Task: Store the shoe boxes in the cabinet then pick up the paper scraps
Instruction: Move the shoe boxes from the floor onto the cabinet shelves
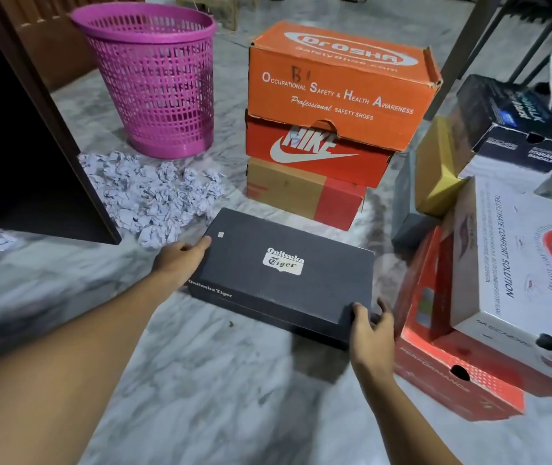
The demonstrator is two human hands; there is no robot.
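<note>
Black cardboard Onitsuka Tiger shoe box [281, 276], flat on the grey marbled floor [207, 380], gripped at both ends: left hand [180, 260] curled round the far-left corner, thumb on the lid; right hand [370, 325] clasped over the near-right corner, fingers [383, 310] wrapped down the side. Not yet lifted, seemingly. Dark wooden cabinet [33, 129] open at far left. Heap of crumpled white paper scraps [157, 196] just beyond the box, beside a pink plastic mesh bin [153, 82]. Stack of three orange and red boxes [328, 129] beyond; tilted pile of boxes [509, 280] close at right. Likely troubles: lid slipping off under a corner-only hold, scraps scattered on the swing left, right elbow knocking the leaning pile
</note>
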